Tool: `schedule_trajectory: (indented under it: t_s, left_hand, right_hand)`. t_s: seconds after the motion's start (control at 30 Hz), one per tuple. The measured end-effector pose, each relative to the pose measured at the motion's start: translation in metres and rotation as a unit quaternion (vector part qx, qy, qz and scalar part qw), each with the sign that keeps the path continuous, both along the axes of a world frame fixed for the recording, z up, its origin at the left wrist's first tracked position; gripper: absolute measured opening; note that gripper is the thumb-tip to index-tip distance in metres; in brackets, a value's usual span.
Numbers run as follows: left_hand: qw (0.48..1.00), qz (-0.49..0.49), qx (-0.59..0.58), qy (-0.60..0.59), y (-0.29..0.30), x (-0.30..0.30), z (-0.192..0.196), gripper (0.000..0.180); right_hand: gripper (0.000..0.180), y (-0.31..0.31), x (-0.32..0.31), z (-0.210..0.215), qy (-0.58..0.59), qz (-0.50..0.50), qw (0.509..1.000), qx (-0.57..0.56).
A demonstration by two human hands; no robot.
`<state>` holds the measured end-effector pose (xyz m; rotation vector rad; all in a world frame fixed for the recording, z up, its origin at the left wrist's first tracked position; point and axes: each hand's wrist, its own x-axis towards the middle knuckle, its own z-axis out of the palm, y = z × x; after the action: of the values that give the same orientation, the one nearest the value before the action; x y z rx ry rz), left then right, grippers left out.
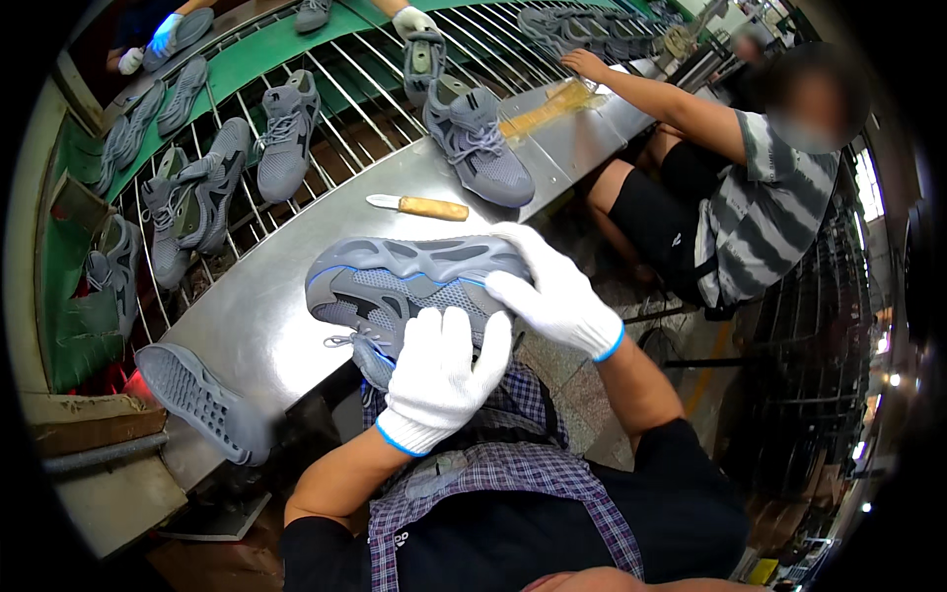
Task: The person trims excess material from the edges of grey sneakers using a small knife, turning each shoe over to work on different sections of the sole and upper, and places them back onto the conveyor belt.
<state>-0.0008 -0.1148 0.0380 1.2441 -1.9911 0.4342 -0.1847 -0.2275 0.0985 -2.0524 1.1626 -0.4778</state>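
Observation:
A grey sneaker lies on its side between my hands, its wavy sole turned up and away from me. A blue line runs where sole and mesh upper meet. My left hand, in a white knit glove, presses its fingers against the near side of the upper. My right hand, gloved the same way, grips the shoe's right end, thumb on the upper and fingers over the sole. Loose laces hang near the left fingers. Just beyond the shoe, a short knife with a wooden handle lies on the metal bench.
A laced grey sneaker stands on the bench beyond my right hand. At the bench's left end lies a loose grey sole. Several shoes rest along the wire rack. A co-worker sits at the right; other gloved hands work across the rack.

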Motion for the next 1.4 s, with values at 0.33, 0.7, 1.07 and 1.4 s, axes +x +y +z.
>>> schedule_trajectory:
  t_s: [0.33, 0.7, 1.07, 1.4]
  left_hand:
    - [0.822, 0.134, -0.043, 0.551, -0.01, 0.149, 0.065, 0.071]
    - [0.695, 0.393, 0.189, 0.571, 0.09, 0.095, -0.086, 0.077]
    - [0.906, 0.326, 0.144, 0.229, 0.061, 0.136, -0.063, 0.138]
    - [0.869, 0.296, 0.31, 0.247, 0.047, 0.155, -0.035, 0.141]
  right_hand:
    - [0.054, -0.132, 0.088, -0.092, 0.069, 0.143, 0.953, -0.259]
    - [0.044, -0.167, 0.07, -0.131, 0.114, 0.008, 0.99, 0.083]
    - [0.049, -0.006, 0.127, -0.01, 0.005, 0.188, 0.812, 0.552]
    - [0.035, -0.019, 0.16, -0.028, 0.042, 0.216, 0.787, 0.577]
